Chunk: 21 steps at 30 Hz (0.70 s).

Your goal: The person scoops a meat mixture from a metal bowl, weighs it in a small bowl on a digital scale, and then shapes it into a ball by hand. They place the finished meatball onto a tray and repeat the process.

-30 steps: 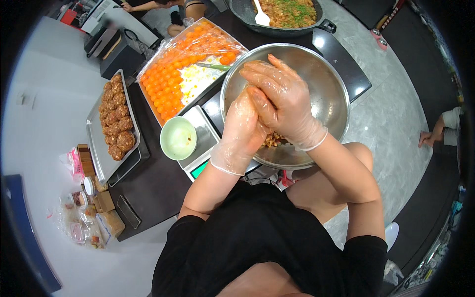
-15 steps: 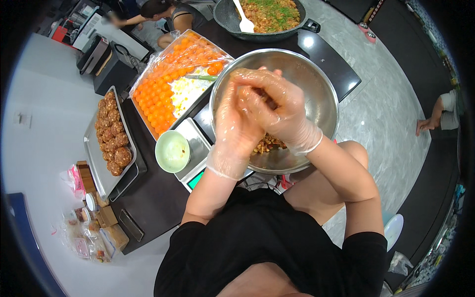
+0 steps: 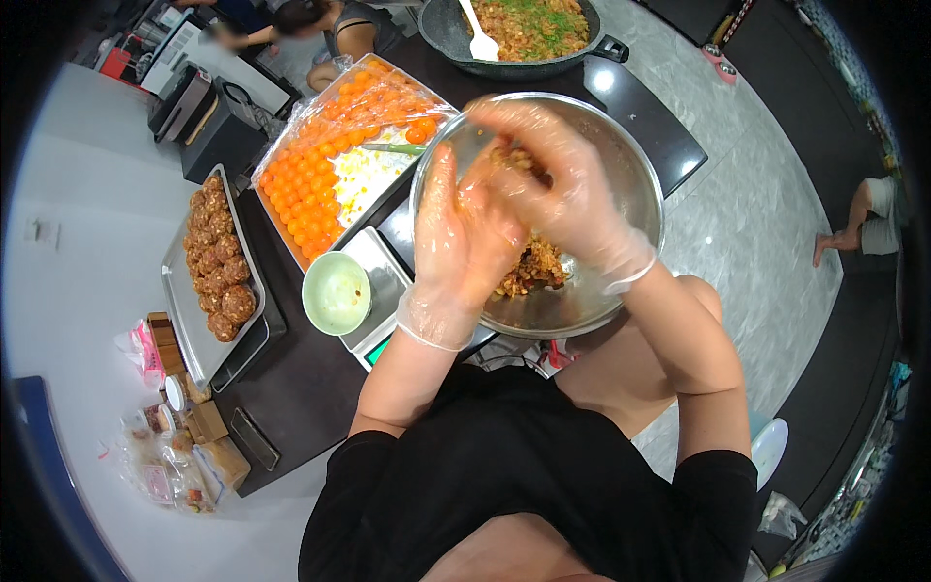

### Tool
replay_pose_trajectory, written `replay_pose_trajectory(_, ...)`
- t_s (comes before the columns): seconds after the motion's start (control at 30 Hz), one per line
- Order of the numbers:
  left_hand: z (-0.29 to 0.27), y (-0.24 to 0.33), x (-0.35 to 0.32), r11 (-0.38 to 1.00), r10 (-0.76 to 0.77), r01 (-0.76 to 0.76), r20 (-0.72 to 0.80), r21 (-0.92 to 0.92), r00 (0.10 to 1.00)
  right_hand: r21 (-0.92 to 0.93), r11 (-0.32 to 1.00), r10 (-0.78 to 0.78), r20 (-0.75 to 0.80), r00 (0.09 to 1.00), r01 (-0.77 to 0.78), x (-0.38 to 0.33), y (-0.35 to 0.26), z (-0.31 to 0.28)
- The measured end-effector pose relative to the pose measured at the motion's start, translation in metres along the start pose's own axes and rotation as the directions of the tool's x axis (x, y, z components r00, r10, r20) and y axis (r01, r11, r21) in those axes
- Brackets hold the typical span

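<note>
Over a steel mixing bowl (image 3: 635, 209), my two hands in clear, glistening plastic gloves cup a ball of brown chopped filling (image 3: 525, 161). My left hand (image 3: 464, 218) is beneath and beside it, thumb apart, its fingers partly hidden. My right hand (image 3: 567, 184) curves over the ball, somewhat blurred, covering most of it. Loose filling (image 3: 533, 269) of the same kind lies in the bowl below my hands. To the left, a pale green bowl (image 3: 337, 294), nearly bare inside, stands on a kitchen scale (image 3: 381, 281).
Brown filling balls (image 3: 225, 262) fill part of a metal tray (image 3: 184, 301) at left. Behind the scale, a tray of orange yolk-like balls (image 3: 305, 199) is partly under plastic film. A pan (image 3: 504, 70) with food and a white spatula (image 3: 482, 44) stands at the back. Another person (image 3: 339, 29) crouches beyond.
My hands have parted slightly; the right has shifted a little right and its fingers have lifted. More of the ball and of the filling in the bowl shows.
</note>
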<state>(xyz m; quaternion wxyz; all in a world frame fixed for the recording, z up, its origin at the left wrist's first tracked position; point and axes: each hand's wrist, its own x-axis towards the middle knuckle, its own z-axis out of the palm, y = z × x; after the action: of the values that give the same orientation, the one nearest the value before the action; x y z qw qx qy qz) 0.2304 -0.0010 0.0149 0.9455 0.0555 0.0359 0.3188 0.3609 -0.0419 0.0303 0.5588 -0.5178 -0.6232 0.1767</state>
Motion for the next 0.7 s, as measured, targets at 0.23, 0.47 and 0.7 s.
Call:
replay_pose_trajectory(0.23,-0.009,-0.006,0.006,0.988,-0.133,0.154,0.393,-0.023,0.910,-0.247,0.907,-0.334,0.069,0.940,0.340,-0.005,-0.001,0.019)
replay_pose_trajectory(0.47,0.010,-0.002,-0.007,0.779,0.275,-0.069,-0.241,0.623,0.931,-0.529,0.788,-0.313,0.097,0.945,0.316,-0.003,0.000,0.020)
replay_pose_trajectory(0.7,-0.007,0.012,-0.008,0.999,0.043,-0.040,0.251,-0.016,0.967,-0.352,0.888,-0.287,0.081,0.955,0.297,-0.003,-0.009,0.020)
